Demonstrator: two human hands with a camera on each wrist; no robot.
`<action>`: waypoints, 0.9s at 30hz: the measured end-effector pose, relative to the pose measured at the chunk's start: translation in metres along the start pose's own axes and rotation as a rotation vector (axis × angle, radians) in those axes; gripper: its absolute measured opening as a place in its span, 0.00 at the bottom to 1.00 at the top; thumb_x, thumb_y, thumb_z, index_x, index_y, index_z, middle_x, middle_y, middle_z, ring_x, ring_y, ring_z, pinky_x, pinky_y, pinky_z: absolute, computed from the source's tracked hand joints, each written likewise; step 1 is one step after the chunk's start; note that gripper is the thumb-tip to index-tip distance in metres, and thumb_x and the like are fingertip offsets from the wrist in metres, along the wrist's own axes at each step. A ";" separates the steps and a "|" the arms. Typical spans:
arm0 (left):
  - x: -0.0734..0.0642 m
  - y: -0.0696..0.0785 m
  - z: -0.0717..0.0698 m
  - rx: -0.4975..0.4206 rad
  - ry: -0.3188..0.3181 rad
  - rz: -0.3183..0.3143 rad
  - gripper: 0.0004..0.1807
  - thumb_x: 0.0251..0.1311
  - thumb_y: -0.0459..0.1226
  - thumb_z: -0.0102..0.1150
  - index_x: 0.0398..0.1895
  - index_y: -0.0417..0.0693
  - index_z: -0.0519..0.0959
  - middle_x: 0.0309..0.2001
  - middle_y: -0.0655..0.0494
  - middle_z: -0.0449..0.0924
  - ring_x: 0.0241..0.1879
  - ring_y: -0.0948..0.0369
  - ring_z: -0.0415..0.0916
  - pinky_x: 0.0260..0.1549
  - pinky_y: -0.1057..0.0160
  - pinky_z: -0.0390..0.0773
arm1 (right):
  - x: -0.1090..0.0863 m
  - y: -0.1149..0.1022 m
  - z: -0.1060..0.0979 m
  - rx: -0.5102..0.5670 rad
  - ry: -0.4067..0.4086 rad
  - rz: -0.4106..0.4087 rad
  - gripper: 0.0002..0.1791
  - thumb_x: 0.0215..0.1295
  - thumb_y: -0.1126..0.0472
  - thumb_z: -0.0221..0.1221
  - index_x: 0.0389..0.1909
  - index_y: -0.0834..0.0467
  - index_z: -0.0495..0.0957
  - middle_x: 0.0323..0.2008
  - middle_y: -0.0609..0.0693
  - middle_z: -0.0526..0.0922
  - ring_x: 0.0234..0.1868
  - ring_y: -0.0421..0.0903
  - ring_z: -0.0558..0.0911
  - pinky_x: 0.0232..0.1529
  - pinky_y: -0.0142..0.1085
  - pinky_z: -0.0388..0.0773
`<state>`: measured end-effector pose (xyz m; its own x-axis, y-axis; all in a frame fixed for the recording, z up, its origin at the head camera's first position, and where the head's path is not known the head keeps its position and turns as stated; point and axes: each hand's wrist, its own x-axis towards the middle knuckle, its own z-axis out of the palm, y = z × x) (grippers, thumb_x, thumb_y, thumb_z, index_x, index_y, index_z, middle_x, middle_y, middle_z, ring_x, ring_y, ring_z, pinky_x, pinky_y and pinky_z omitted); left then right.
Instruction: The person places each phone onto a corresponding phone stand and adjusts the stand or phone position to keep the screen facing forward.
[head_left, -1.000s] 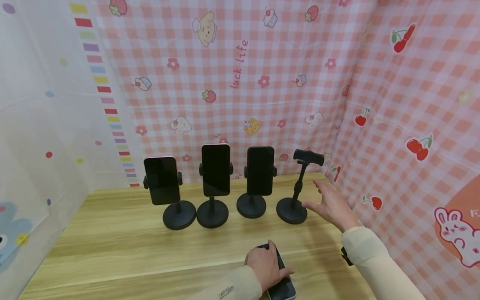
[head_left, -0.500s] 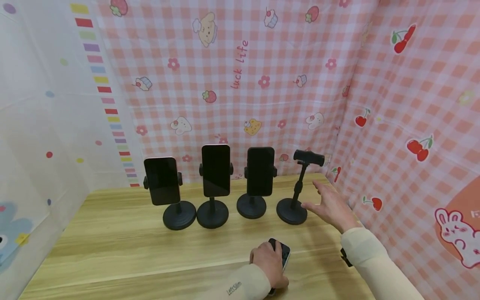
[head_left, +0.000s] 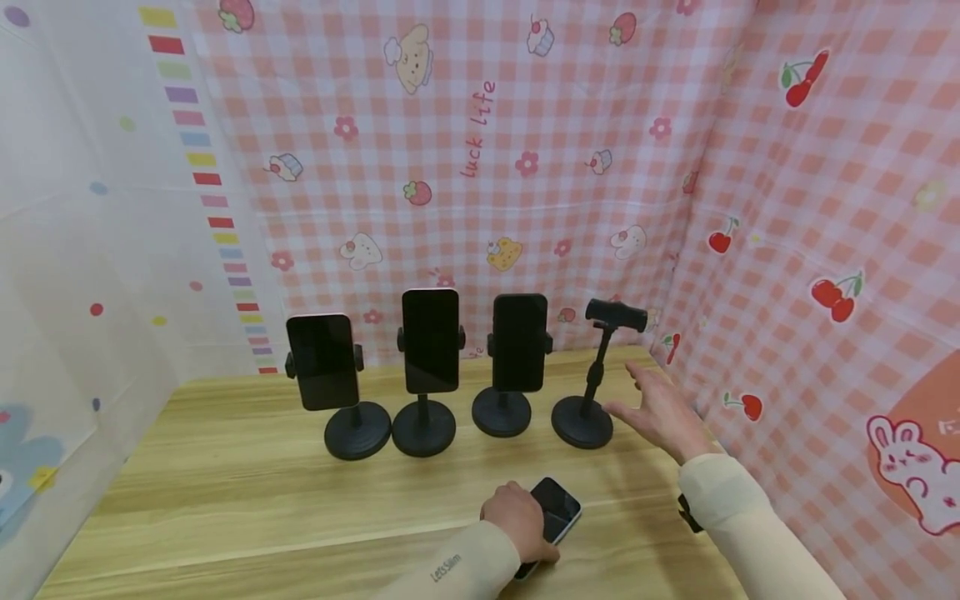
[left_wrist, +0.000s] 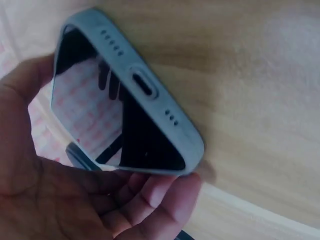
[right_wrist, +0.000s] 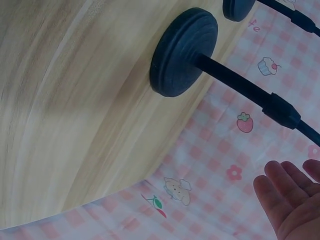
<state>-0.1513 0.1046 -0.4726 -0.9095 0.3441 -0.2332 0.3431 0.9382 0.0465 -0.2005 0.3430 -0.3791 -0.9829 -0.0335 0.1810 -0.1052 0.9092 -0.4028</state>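
Low over the front of the table, my left hand (head_left: 517, 521) grips a smartphone (head_left: 561, 504) by its edges. In the left wrist view this phone (left_wrist: 172, 135) shows a pale case, its charging-port end facing the camera and its dark screen reflecting the checked cloth. Thumb and fingers lie along opposite edges. My right hand (head_left: 660, 412) holds nothing, fingers extended, just right of a black phone stand (head_left: 583, 423) whose holder (head_left: 617, 315) carries no phone. The right wrist view has the stand's round base (right_wrist: 182, 55) and its pole above the relaxed fingers (right_wrist: 280, 190).
Three more black stands form a row to the left, bearing a left phone (head_left: 325, 362), a middle phone (head_left: 431, 342) and a right phone (head_left: 520, 342). Pink checked cloth (head_left: 480, 208) hangs behind and at the right of the wooden table (head_left: 262, 500).
The left hand has turned the phone on the table, so its far end now points to the upper right, and has shifted slightly left. The right hand stays in place.
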 end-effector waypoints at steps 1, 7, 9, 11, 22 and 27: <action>0.000 -0.002 -0.001 -0.010 -0.009 0.005 0.45 0.40 0.67 0.70 0.45 0.36 0.80 0.33 0.48 0.69 0.30 0.57 0.69 0.25 0.56 0.80 | 0.000 0.001 0.000 0.005 -0.001 0.001 0.48 0.64 0.41 0.63 0.73 0.68 0.57 0.65 0.70 0.68 0.60 0.67 0.73 0.56 0.61 0.70; 0.001 -0.014 0.000 -0.055 -0.023 0.055 0.41 0.38 0.63 0.74 0.43 0.36 0.80 0.33 0.49 0.69 0.30 0.58 0.68 0.28 0.60 0.79 | 0.007 0.002 0.001 0.056 -0.010 0.013 0.48 0.67 0.36 0.57 0.73 0.68 0.57 0.65 0.70 0.68 0.62 0.67 0.71 0.57 0.61 0.69; 0.001 -0.018 0.001 -0.076 -0.007 0.073 0.41 0.38 0.63 0.74 0.42 0.36 0.80 0.32 0.49 0.69 0.30 0.58 0.68 0.29 0.60 0.79 | 0.009 0.002 0.000 0.074 -0.010 0.022 0.49 0.67 0.34 0.55 0.73 0.68 0.57 0.65 0.70 0.68 0.63 0.67 0.71 0.58 0.61 0.69; 0.001 -0.020 0.000 -0.103 0.014 0.085 0.40 0.37 0.62 0.74 0.42 0.36 0.79 0.32 0.50 0.69 0.29 0.58 0.68 0.30 0.60 0.78 | 0.011 0.002 -0.001 0.083 -0.010 0.030 0.49 0.68 0.33 0.54 0.73 0.68 0.57 0.65 0.70 0.68 0.63 0.67 0.71 0.58 0.61 0.68; 0.007 -0.032 -0.004 -0.309 0.132 0.094 0.40 0.41 0.61 0.72 0.45 0.37 0.75 0.35 0.50 0.70 0.32 0.56 0.68 0.35 0.56 0.77 | 0.020 -0.003 -0.004 0.238 0.051 0.064 0.42 0.72 0.38 0.52 0.74 0.64 0.57 0.68 0.67 0.67 0.64 0.64 0.71 0.58 0.59 0.70; 0.008 -0.033 -0.010 -0.413 0.214 0.102 0.43 0.42 0.61 0.72 0.52 0.37 0.73 0.39 0.50 0.70 0.36 0.56 0.69 0.38 0.55 0.77 | 0.023 -0.009 -0.009 0.311 0.182 0.045 0.40 0.72 0.37 0.50 0.73 0.62 0.62 0.64 0.65 0.72 0.61 0.63 0.75 0.56 0.57 0.73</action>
<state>-0.1724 0.0769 -0.4663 -0.9188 0.3946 -0.0041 0.3505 0.8209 0.4508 -0.2208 0.3380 -0.3636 -0.9476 0.1035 0.3023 -0.1309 0.7373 -0.6628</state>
